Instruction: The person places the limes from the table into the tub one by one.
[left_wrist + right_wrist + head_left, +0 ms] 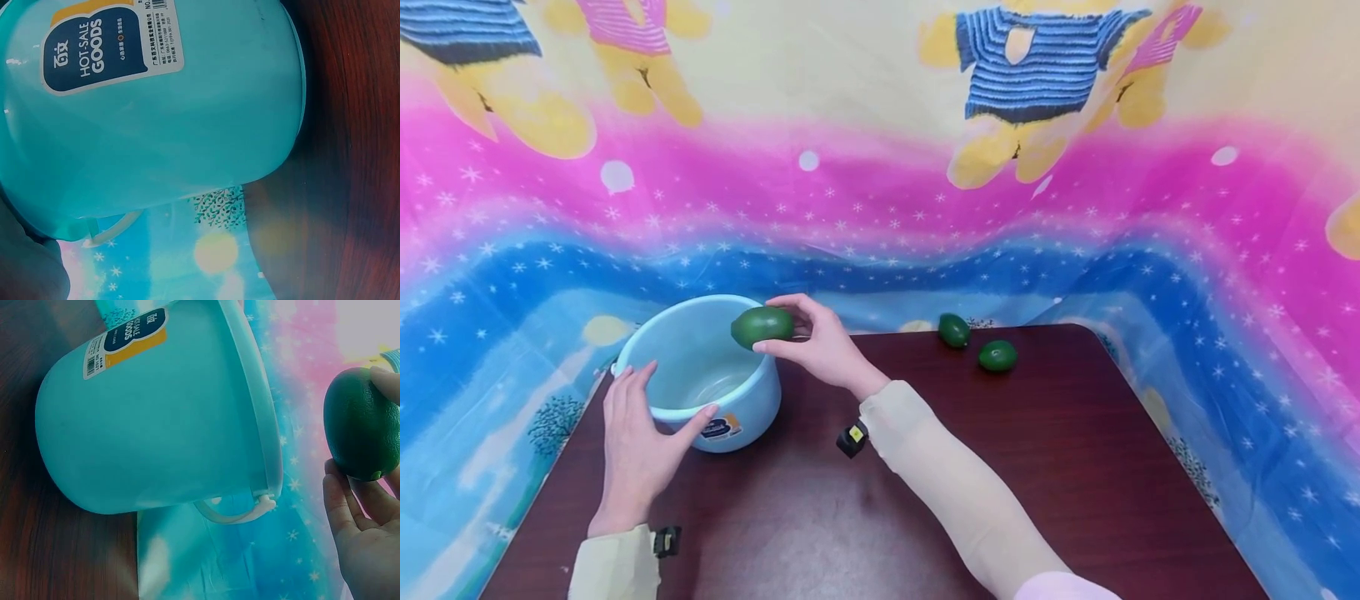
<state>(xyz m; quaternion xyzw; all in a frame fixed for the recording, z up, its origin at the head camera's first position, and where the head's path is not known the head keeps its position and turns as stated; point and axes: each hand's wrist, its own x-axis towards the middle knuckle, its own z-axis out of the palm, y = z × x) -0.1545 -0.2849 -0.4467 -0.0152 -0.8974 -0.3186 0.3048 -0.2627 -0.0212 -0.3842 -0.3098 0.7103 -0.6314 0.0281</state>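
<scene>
A light blue bucket stands upright on the table's left side, its inside bare where it shows. My left hand grips its near-left rim, fingertips over the edge and thumb spread toward the label. In the left wrist view the bucket's wall fills most of the picture. My right hand pinches a glossy dark green lime between thumb and fingers, above the bucket's right rim. The right wrist view has this lime held beyond the rim, thumb on one side and fingers on the other.
Two more limes, one farther back and one nearer, lie near the back edge of the dark brown table. A patterned cloth hangs behind and beside the table. The bucket's pale handle hangs down its side.
</scene>
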